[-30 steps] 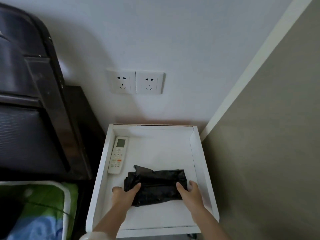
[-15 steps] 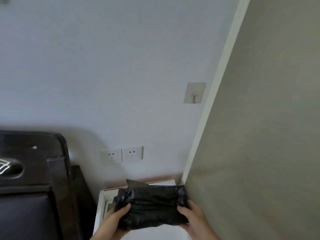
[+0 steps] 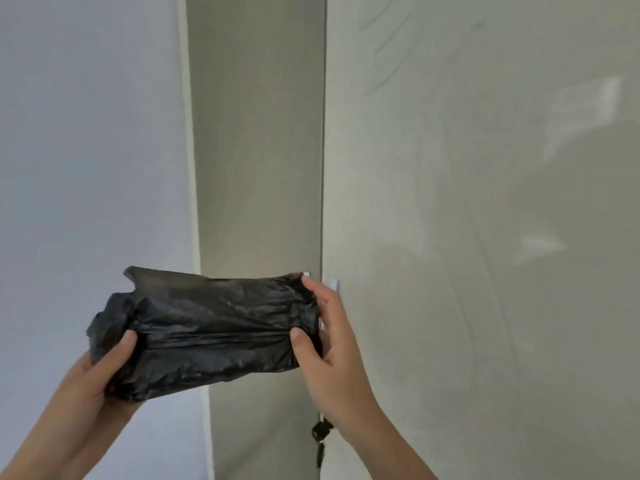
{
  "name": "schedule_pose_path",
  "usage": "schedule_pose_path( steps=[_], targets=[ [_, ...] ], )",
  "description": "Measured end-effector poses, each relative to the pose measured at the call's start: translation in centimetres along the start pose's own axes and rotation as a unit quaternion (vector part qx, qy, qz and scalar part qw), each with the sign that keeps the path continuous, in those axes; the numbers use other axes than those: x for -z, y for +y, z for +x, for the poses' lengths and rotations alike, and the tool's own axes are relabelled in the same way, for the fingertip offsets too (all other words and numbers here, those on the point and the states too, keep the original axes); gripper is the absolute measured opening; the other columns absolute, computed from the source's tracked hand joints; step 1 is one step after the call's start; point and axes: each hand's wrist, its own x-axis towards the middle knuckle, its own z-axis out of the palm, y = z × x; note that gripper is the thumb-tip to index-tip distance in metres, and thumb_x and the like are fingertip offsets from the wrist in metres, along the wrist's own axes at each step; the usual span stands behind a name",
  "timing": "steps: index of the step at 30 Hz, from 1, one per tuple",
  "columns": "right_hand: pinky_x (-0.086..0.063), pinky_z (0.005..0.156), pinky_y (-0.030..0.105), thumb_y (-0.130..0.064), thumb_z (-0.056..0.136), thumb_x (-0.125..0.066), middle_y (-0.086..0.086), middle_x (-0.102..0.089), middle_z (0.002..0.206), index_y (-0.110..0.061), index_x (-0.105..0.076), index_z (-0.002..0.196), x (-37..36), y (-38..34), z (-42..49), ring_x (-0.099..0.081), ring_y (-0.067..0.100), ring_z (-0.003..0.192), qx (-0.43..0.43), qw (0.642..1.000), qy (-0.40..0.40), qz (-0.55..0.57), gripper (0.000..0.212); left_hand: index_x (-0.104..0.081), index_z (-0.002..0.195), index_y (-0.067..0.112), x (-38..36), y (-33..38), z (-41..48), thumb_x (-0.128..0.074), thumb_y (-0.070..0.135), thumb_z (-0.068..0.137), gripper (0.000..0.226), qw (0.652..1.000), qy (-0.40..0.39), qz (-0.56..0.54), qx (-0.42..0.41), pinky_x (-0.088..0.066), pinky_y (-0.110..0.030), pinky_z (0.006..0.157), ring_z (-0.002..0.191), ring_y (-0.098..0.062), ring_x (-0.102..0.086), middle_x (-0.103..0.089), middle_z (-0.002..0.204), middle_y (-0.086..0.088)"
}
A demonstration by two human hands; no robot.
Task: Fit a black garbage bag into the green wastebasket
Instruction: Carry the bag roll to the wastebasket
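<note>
In the head view, both hands are raised in front of a pale interior corner and hold between them a folded, crumpled black garbage bag [image 3: 207, 327], which lies roughly level, its left end a little lower than its right. The left hand [image 3: 93, 379] cups the bag's lower left end from beneath, palm up, with the thumb [image 3: 123, 348] pressed onto the front face of the plastic, so it is closed around that end. The right hand [image 3: 332, 355] grips the right end from the side: its thumb [image 3: 301, 344] lies on the front face near the lower edge, and a fingertip [image 3: 310, 282] curls over the top right corner, the rest of the fingers being hidden behind the bag. The plastic is wrinkled and glossy, with a loose flap standing up along the top left edge and a bunched wad at the far left. Behind the bag a white wall [image 3: 86, 168] fills the left side, a grey-beige recessed panel [image 3: 256, 150] runs down the middle, and a broad pale door-like surface [image 3: 485, 237] takes up the right. Below the right wrist, a small dark object [image 3: 321, 432] hangs at the edge of that surface; what it is cannot be told. The green wastebasket is not in view.
</note>
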Motion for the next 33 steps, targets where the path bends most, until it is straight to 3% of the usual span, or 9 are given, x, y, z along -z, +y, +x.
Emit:
schedule_pose_path(
  steps=[2, 4, 5, 7, 11, 15, 24, 28, 33],
  targets=[
    [-0.052, 0.088, 0.022, -0.016, 0.087, -0.05, -0.021, -0.062, 0.116, -0.049, -0.046, 0.124, 3.7, -5.0, -2.0, -0.062, 0.003, 0.109, 0.018, 0.999, 0.039, 0.007, 0.05, -0.039, 0.136, -0.003, -5.5, 0.9, -0.9, -0.048, 0.02, 0.089, 0.053, 0.989, -0.101, -0.089, 0.053, -0.05, -0.049, 0.096, 0.124, -0.033, -0.052, -0.056, 0.132, -0.023],
    [-0.054, 0.078, 0.018, -0.016, 0.086, -0.052, -0.013, -0.067, 0.109, -0.052, -0.05, 0.117, 8.3, -9.4, -4.2, -0.066, 0.003, 0.098, 0.019, 0.995, 0.1, 0.015, 0.047, -0.043, 0.131, -0.01, -11.5, 0.4, -2.4, -0.034, 0.013, 0.093, 0.045, 0.989, -0.145, -0.006, -0.009, -0.044, -0.043, 0.104, 0.128, -0.034, -0.047, -0.051, 0.133, -0.03],
    [-0.055, 0.076, 0.018, -0.015, 0.087, -0.052, -0.009, -0.069, 0.106, -0.052, -0.052, 0.115, 10.8, -11.3, -5.5, -0.068, 0.004, 0.094, 0.017, 0.991, 0.132, 0.008, 0.046, -0.06, 0.121, 0.001, -14.4, -0.6, -2.7, -0.044, 0.017, 0.088, 0.04, 0.981, -0.192, 0.017, -0.015, -0.054, -0.037, 0.093, 0.119, -0.026, -0.058, -0.063, 0.125, -0.02],
    [-0.057, 0.08, 0.027, -0.009, 0.09, -0.052, -0.005, -0.072, 0.102, -0.048, -0.054, 0.116, 16.0, -15.0, -8.1, -0.069, 0.009, 0.093, 0.024, 0.98, 0.193, -0.033, 0.047, -0.07, 0.108, 0.021, -20.5, -2.3, -3.8, -0.065, 0.032, 0.07, 0.04, 0.983, -0.179, 0.013, -0.032, -0.06, -0.036, 0.073, 0.1, -0.016, -0.069, -0.074, 0.111, -0.001],
    [-0.056, 0.086, 0.04, -0.004, 0.091, -0.051, -0.002, -0.073, 0.101, -0.044, -0.053, 0.118, 25.3, -22.0, -14.0, -0.069, 0.016, 0.093, 0.051, 0.948, 0.285, -0.128, 0.048, -0.071, 0.105, 0.024, -33.4, -5.6, -7.9, -0.065, 0.033, 0.069, 0.038, 0.964, -0.263, 0.005, -0.04, -0.06, -0.034, 0.074, 0.099, -0.015, -0.07, -0.074, 0.109, 0.002],
    [-0.059, 0.082, 0.037, -0.004, 0.091, -0.051, 0.0, -0.074, 0.098, -0.039, -0.05, 0.125, 34.0, -28.1, -20.1, -0.069, 0.014, 0.09, 0.054, 0.916, 0.346, -0.194, 0.049, -0.072, 0.101, 0.026, -44.4, -9.3, -12.2, -0.056, 0.028, 0.077, 0.03, 0.933, -0.359, -0.034, -0.017, -0.059, -0.025, 0.07, 0.096, -0.014, -0.071, -0.075, 0.106, 0.003],
    [-0.055, 0.09, 0.04, -0.005, 0.092, -0.05, 0.004, -0.071, 0.103, -0.041, -0.046, 0.127, 50.7, -40.6, -37.1, -0.068, 0.023, 0.099, 0.056, 0.784, 0.49, -0.377, 0.051, -0.069, 0.105, 0.024, -69.9, -20.5, -26.0, -0.06, 0.031, 0.075, 0.032, 0.825, -0.534, -0.134, 0.127, -0.059, -0.025, 0.069, 0.102, -0.018, -0.069, -0.073, 0.111, -0.001],
    [-0.058, 0.079, 0.024, -0.005, 0.092, -0.05, -0.005, -0.073, 0.1, -0.041, -0.044, 0.13, 56.8, -45.4, -44.6, -0.069, 0.013, 0.096, 0.049, 0.725, 0.528, -0.438, 0.052, -0.066, 0.108, 0.024, -79.5, -24.5, -33.4, -0.06, 0.033, 0.074, 0.036, 0.776, -0.582, -0.163, 0.182, -0.059, -0.024, 0.069, 0.101, -0.016, -0.069, -0.074, 0.11, 0.002],
    [-0.058, 0.078, 0.022, -0.005, 0.092, -0.05, -0.004, -0.072, 0.102, -0.045, -0.045, 0.127, 65.0, -49.3, -51.2, -0.07, 0.01, 0.094, 0.047, 0.661, 0.563, -0.495, 0.054, -0.066, 0.105, 0.025, -90.8, -29.2, -40.1, -0.06, 0.031, 0.075, 0.031, 0.733, -0.615, -0.193, 0.218, -0.059, -0.024, 0.066, 0.097, -0.014, -0.07, -0.076, 0.104, 0.003]
  ],
)
